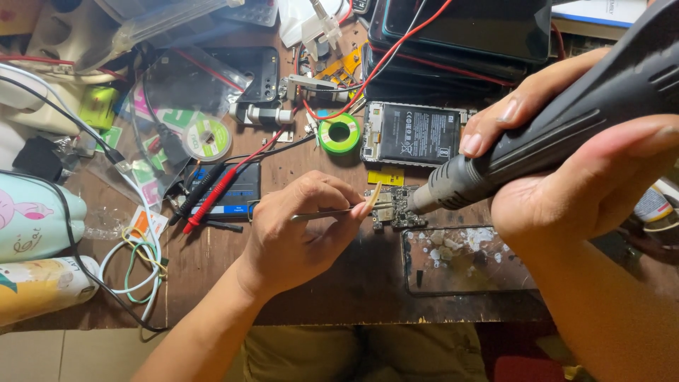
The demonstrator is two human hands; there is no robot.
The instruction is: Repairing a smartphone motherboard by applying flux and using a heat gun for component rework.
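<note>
- Small circuit board: flat on the wooden workbench, centre, just below an opened phone with battery exposed.
- Left hand: pinched shut on metal tweezers, tips at the board's left edge.
- Right hand: clenched around a dark hot-air gun, nozzle angled down, close to the board's right side.
- Glass panel with white debris, just below the board.
- Green solder spool beside the phone; red and black probes left of the left hand.
</note>
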